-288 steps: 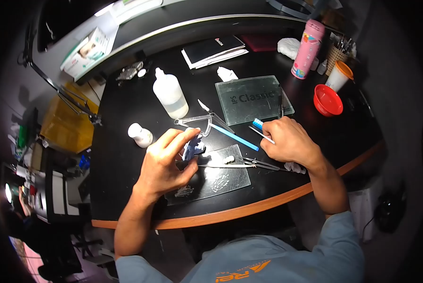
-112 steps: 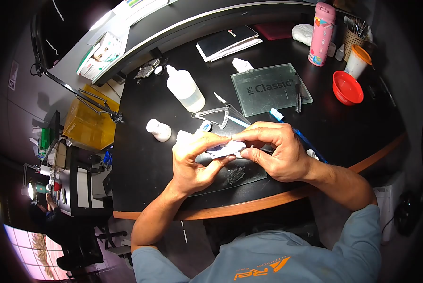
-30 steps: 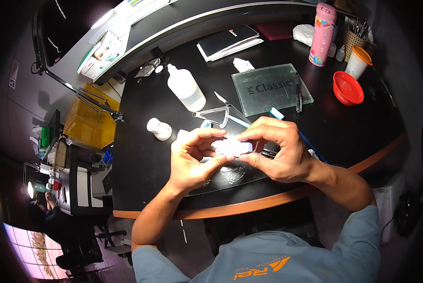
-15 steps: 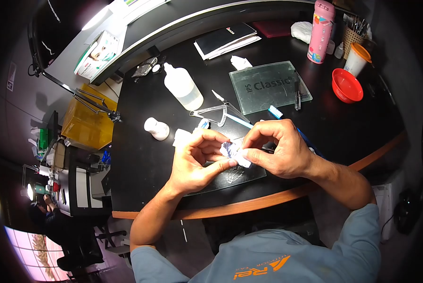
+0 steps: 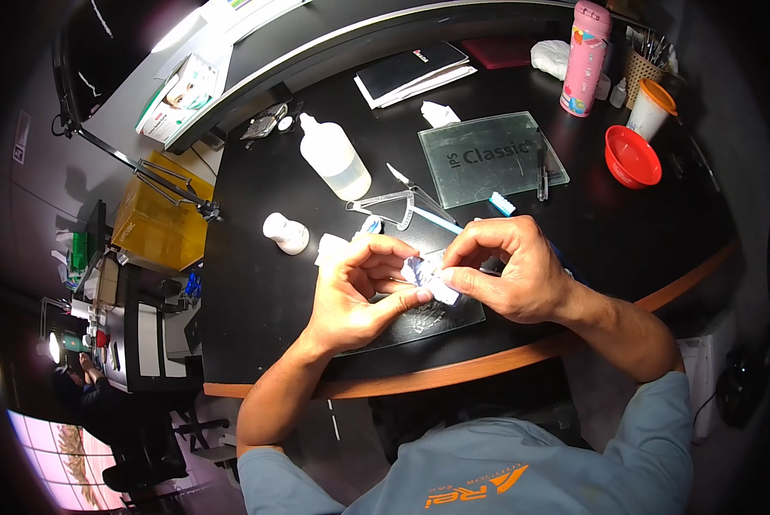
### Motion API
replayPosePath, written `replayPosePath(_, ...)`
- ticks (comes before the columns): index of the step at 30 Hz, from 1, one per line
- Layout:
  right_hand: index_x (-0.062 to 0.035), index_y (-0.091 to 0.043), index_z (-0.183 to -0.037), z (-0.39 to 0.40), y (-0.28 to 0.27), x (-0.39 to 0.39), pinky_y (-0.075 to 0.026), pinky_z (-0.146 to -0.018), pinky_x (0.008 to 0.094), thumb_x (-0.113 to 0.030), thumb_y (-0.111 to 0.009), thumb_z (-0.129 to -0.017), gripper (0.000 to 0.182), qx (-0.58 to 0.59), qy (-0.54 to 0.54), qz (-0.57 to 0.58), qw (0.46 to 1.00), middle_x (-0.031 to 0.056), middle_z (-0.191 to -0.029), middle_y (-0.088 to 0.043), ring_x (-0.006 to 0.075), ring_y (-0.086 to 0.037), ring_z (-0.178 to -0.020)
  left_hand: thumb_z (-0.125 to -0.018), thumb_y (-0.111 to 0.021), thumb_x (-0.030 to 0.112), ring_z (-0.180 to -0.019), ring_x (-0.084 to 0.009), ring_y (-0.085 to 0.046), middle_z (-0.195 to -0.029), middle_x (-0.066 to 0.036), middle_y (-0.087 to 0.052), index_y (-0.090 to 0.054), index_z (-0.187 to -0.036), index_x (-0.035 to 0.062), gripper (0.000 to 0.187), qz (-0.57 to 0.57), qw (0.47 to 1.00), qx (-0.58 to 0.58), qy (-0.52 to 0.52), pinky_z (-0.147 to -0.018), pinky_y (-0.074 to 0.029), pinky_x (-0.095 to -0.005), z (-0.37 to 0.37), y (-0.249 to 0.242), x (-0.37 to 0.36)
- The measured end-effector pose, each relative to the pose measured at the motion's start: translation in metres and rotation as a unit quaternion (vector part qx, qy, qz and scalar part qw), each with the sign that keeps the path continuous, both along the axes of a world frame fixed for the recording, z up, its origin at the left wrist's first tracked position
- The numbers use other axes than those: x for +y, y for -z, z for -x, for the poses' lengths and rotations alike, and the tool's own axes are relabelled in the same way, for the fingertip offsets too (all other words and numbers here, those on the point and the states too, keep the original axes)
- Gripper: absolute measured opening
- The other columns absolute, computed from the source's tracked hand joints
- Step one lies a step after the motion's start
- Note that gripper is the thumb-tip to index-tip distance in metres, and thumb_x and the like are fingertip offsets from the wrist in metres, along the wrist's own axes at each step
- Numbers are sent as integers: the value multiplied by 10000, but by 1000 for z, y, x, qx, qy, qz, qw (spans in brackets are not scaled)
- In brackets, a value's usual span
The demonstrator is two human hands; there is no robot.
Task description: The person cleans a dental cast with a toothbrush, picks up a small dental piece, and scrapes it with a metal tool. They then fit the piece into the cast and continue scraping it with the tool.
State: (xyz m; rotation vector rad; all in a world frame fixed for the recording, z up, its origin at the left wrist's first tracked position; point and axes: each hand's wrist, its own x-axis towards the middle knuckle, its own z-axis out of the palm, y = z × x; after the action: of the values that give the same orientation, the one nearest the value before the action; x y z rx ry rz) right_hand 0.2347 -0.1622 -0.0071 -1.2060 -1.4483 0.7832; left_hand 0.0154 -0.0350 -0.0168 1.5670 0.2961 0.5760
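Note:
My left hand (image 5: 363, 292) and my right hand (image 5: 509, 270) meet above the near part of the dark table. Between their fingertips is a small, uneven white-and-bluish piece (image 5: 419, 270), too glaring to tell its kind. The left thumb and fingers close on its left side, while the right thumb and forefinger pinch it from the right. Under the hands lies a clear sheet (image 5: 454, 319) with pale scraps on it. A caliper-like metal gauge (image 5: 385, 206) rests just beyond, and a blue-white brush (image 5: 502, 203) lies past my right hand.
A squeeze bottle (image 5: 333, 159) and a small white bottle (image 5: 285, 234) stand on the left. Farther back are a glass plate (image 5: 488, 159) and notebooks (image 5: 415, 73). A red bowl (image 5: 632, 157) and pink flask (image 5: 585, 60) are at right. Another person (image 5: 89, 386) sits far left.
Both hands stay in nearly the same place with the white-and-bluish piece between them. The piece looks slightly turned; otherwise the table looks the same.

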Motion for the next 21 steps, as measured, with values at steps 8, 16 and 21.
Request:
replayPosePath(8,0,-805,-971,-1,4,2,-563,-723,262,-47,-829,-901,88,10,-12,11,1000,79,-915,-771,112,-705,-812,-877,-852,-64,-1007,-183,-777,-1084,-137,-768,-643,-1241,0,425,13,1000,9,-4,-887,-644,-287,1,2,0)
replayPosePath(16,10,-804,-974,-2,4,1,-560,-723,252,-41,-827,-905,88,21,-23,37,999,68,-912,-765,94,-700,-808,-875,-858,-60,-987,-180,-780,-1076,-134,-769,-651,-1230,-3,415,10,1000,10,-6,-881,-644,-283,1,3,0)
replayPosePath(21,11,-791,-1000,-1,5,1,-568,-739,254,-46,-819,-916,106,35,-29,52,998,66,-913,-760,99,-713,-826,-871,-861,-59,-977,-184,-784,-1059,-137,-772,-654,-1223,-4,413,12,1000,7,-10,-875,-646,-285,1,4,-1)
